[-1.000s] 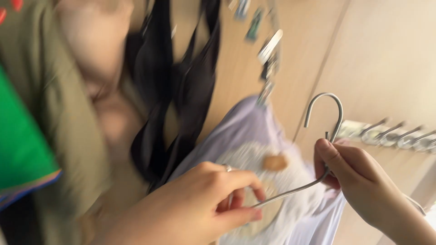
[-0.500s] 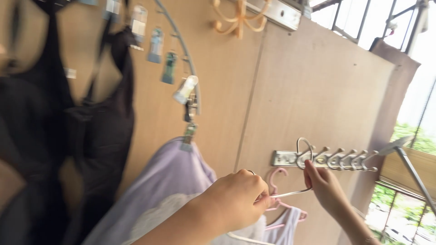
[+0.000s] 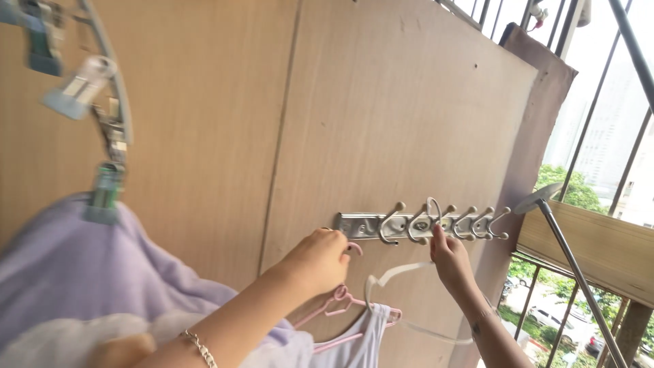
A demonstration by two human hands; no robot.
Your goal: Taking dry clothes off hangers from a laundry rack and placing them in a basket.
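My right hand (image 3: pixel 449 262) grips a silver metal hanger (image 3: pixel 402 272) just below its hook, and the hook is looped over a metal hook rack (image 3: pixel 361 225) on the wooden wall. My left hand (image 3: pixel 319 260) is curled with its back to me, just under the rack's left end. It sits against the hook of a pink hanger (image 3: pixel 332 305), and its fingers are hidden. The pink hanger carries a white garment (image 3: pixel 368 337). A thin bracelet is on my left wrist.
A lavender garment (image 3: pixel 68 272) hangs at the left from a round clip hanger (image 3: pixel 102 102) with several pegs. A grey metal pole (image 3: pixel 579 272) leans at the right, in front of a wooden ledge (image 3: pixel 599 245). Window bars, trees and parked cars lie beyond.
The view swung right and up, away from the dark hanging clothes. Both hands lifted the silver hanger to the wall rack, and its hook now sits over the rack.
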